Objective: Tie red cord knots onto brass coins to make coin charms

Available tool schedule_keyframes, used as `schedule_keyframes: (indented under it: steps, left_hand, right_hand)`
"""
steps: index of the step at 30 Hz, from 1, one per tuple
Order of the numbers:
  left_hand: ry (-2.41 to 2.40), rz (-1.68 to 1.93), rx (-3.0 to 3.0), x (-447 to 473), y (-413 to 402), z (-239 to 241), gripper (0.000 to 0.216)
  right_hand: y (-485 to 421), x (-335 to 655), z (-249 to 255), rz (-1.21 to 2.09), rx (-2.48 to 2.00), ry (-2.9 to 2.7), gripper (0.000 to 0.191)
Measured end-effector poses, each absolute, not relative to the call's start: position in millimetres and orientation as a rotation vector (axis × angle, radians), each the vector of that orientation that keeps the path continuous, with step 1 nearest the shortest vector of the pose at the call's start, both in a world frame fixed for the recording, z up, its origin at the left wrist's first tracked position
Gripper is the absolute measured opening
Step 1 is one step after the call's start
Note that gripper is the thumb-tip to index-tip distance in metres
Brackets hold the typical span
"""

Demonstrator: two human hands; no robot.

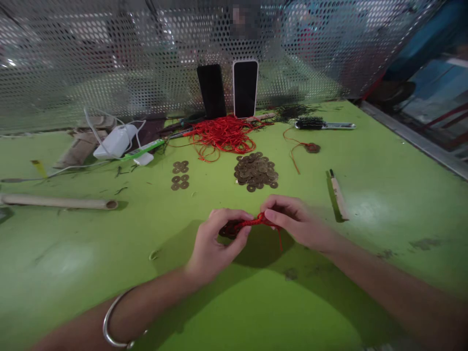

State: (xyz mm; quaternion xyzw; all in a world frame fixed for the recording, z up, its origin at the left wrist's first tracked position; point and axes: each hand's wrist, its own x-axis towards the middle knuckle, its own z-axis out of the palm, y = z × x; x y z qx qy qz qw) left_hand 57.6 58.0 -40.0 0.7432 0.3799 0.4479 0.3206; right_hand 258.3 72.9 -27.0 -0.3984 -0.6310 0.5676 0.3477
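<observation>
Both my hands meet over the green table (383, 204), near its middle. My left hand (215, 243) is closed on a dark coin wrapped in red cord (234, 228). My right hand (296, 222) pinches the same red cord where it is knotted, and a short red tail hangs below its fingers. A pile of brass coins (256, 171) lies just beyond the hands. Several more coins (180, 175) sit in small rows to its left. A tangle of red cord (223, 135) lies farther back.
Two phones (228, 90) lean against a perforated metal screen at the back. A hairbrush (321, 124), a finished coin on red cord (310, 147), a lighter (338, 195), a white charger with cable (115, 141) and a long tube (58, 202) lie around.
</observation>
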Motion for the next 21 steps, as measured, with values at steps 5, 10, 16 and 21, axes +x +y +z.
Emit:
schedule_keyframes:
  steps: [5,10,16,21]
  left_hand:
    - [0.99,1.175,1.989,57.6,57.8,-40.2,0.019]
    - [0.996,1.16,1.994,59.0,58.3,-40.2,0.02]
    - [1.014,1.109,1.879,56.4,56.0,-42.9,0.025]
    - [1.025,0.956,1.749,56.7,55.4,-41.1,0.022]
  right_hand:
    - [73.3,259.2,-27.8,1.473,-1.023,-1.629,0.02]
    - [74.4,258.5,-27.9,1.479,-1.023,-1.631,0.02]
    - [71.7,257.6,-25.7,1.461,-1.07,-1.649,0.02]
    - [67.8,255.8,-22.9,1.431,-1.092,-1.722,0.018]
